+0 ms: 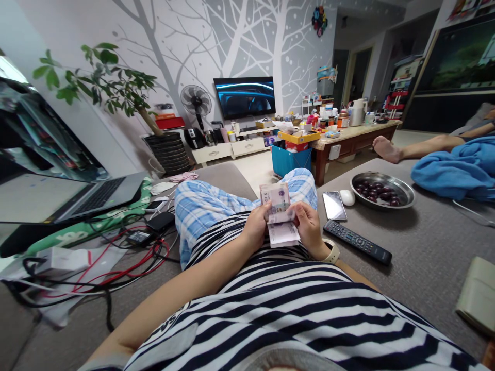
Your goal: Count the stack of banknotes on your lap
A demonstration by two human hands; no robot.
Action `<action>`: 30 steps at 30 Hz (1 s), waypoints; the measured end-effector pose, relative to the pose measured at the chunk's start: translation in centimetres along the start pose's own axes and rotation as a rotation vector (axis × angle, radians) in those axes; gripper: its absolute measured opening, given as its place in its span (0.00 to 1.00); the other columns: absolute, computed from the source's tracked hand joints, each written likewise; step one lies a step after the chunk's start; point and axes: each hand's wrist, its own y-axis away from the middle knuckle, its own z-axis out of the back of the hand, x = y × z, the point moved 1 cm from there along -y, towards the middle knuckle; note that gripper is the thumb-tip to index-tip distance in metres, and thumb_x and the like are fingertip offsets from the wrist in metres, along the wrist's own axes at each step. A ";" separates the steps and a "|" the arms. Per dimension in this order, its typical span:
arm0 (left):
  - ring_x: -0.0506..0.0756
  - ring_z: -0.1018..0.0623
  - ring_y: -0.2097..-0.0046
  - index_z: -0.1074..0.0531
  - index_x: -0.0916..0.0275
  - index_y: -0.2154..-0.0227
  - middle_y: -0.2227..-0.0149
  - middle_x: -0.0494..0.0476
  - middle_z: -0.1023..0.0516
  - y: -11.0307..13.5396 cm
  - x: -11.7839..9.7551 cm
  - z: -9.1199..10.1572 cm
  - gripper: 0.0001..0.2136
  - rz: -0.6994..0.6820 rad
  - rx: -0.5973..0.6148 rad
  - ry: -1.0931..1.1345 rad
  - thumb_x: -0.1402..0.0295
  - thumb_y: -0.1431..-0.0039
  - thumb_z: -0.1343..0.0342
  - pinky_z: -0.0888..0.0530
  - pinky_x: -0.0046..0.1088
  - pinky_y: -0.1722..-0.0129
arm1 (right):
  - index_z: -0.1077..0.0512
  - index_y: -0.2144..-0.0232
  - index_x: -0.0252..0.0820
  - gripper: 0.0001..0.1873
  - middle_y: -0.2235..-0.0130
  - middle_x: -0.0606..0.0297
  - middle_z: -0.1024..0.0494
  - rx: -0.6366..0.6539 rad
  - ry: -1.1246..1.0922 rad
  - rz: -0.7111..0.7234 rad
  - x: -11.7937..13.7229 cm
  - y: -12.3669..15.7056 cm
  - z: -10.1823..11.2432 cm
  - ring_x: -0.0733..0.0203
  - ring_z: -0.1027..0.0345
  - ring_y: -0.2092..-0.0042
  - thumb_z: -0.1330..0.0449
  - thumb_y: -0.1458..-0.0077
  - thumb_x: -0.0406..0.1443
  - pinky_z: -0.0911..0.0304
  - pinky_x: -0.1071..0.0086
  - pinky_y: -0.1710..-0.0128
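Above my lap, both hands grip purple-toned banknotes point(276, 198) marked with a 5. My left hand point(255, 226) pinches their left edge, its thumb lying over the paper. On the other side, my right hand point(308, 226), with a pale watch point(331, 251) at the wrist, has its thumb and fingers closed on the right edge. A whiter, folded-looking part point(283, 234) hangs below the hands; whether it is a separate note I cannot tell. To the right lie a phone point(334, 205), a white mouse point(347, 197) and a black remote control point(358, 242).
A steel bowl point(410, 198) of dark round fruit rests on the sofa at right, near a blue cloth point(456, 165) and another person's leg point(425, 148). Leftward are a laptop point(116, 193) and tangled cables point(127, 268). A cluttered wooden table point(356, 141) stands ahead.
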 end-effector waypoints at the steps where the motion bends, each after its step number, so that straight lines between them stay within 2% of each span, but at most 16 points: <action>1: 0.63 0.16 0.57 0.21 0.67 0.64 0.63 0.63 0.15 0.0 0.0 0.0 0.12 -0.008 -0.010 -0.004 0.61 0.45 0.37 0.22 0.40 0.51 | 0.31 0.77 0.43 0.26 0.78 0.68 0.34 0.011 -0.013 -0.001 0.0 0.0 0.0 0.64 0.46 0.76 0.48 0.35 0.54 0.48 0.67 0.75; 4: 0.63 0.16 0.58 0.21 0.68 0.65 0.64 0.64 0.15 0.0 -0.1 0.0 0.11 -0.018 -0.018 0.002 0.63 0.44 0.39 0.22 0.41 0.50 | 0.29 0.75 0.43 0.24 0.76 0.67 0.29 0.009 -0.012 -0.017 -0.1 -0.1 -0.1 0.63 0.41 0.75 0.44 0.38 0.54 0.44 0.67 0.73; 10: 0.64 0.16 0.57 0.20 0.70 0.65 0.65 0.66 0.15 0.6 -0.5 -0.4 0.11 -0.008 0.004 -0.008 0.66 0.47 0.38 0.23 0.42 0.49 | 0.33 0.71 0.44 0.18 0.75 0.71 0.32 -0.101 -0.012 -0.080 -0.8 -0.6 0.1 0.63 0.39 0.73 0.35 0.45 0.50 0.43 0.69 0.73; 15: 0.63 0.16 0.60 0.21 0.69 0.65 0.68 0.63 0.15 0.8 -0.6 -0.5 0.10 -0.012 -0.017 -0.025 0.69 0.49 0.37 0.22 0.41 0.52 | 0.32 0.68 0.44 0.16 0.73 0.71 0.31 -0.091 -0.017 -0.116 -1.3 -0.8 0.1 0.64 0.39 0.72 0.34 0.46 0.48 0.43 0.69 0.72; 21: 0.63 0.16 0.58 0.20 0.68 0.63 0.64 0.63 0.15 0.8 -0.3 -0.3 0.12 -0.025 0.016 -0.022 0.70 0.52 0.36 0.22 0.40 0.51 | 0.33 0.75 0.42 0.18 0.77 0.72 0.35 -0.074 0.048 -0.100 -1.3 -0.8 0.2 0.66 0.44 0.74 0.35 0.45 0.48 0.48 0.70 0.73; 26: 0.64 0.16 0.57 0.20 0.68 0.64 0.64 0.64 0.15 0.3 0.0 -0.1 0.11 -0.026 0.014 0.022 0.65 0.46 0.37 0.22 0.41 0.50 | 0.32 0.76 0.42 0.18 0.77 0.72 0.35 -0.067 0.100 -0.076 -1.2 -0.8 0.2 0.65 0.45 0.74 0.37 0.43 0.48 0.47 0.69 0.72; 30: 0.63 0.16 0.55 0.21 0.68 0.61 0.62 0.63 0.15 -0.2 0.3 0.0 0.12 0.006 -0.015 0.090 0.64 0.43 0.40 0.22 0.40 0.49 | 0.33 0.76 0.42 0.17 0.77 0.72 0.36 -0.070 0.110 -0.045 -0.9 -0.6 0.2 0.65 0.45 0.73 0.37 0.42 0.45 0.47 0.69 0.72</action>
